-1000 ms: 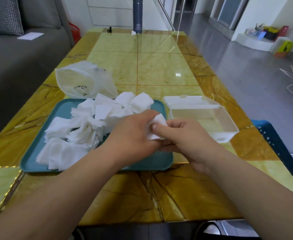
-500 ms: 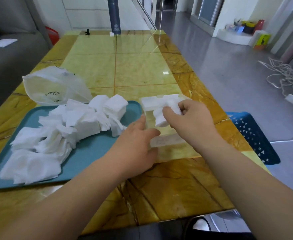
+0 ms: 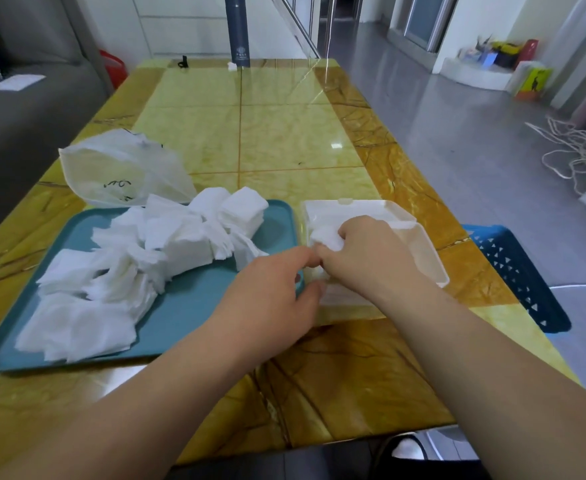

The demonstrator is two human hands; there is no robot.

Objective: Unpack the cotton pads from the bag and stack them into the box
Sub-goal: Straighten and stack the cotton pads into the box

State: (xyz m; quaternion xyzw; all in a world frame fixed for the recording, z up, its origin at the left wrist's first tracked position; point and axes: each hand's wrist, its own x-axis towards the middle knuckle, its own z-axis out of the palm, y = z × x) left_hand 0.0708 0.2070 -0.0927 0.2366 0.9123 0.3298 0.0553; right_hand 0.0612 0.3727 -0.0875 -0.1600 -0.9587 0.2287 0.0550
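The yellow marble-patterned worktop (image 3: 284, 133) carries everything. On its left side sits a teal tray (image 3: 194, 317), and just behind the tray's far-left corner lies the crumpled translucent bag (image 3: 121, 168), slack and apparently emptied. A loose pile of white cotton pads (image 3: 166, 244) sprawls across the tray from its near-left corner to its far-right corner, some in ragged bundles and some fanned out. Just beside the tray's right edge stands the white box (image 3: 426, 251), with its lid laid open behind it.

The right hand (image 3: 364, 254) is lowered over the box's left part, its fingers curled round a small bundle of pads (image 3: 326, 235) that it holds at or just inside the opening. The left hand (image 3: 274, 303) rests at the box's near-left corner with its fingers loosely bent. Whether it grips the wall or only touches it cannot be told, as the right hand covers the spot.

The unpacking looks done, and the step in hand is seating an early bundle in the box, with most pads on the tray. The next move calls for pressing this bundle flat and square against the box wall, releasing it without dragging pads out, then gathering and squaring another bundle from the pile.
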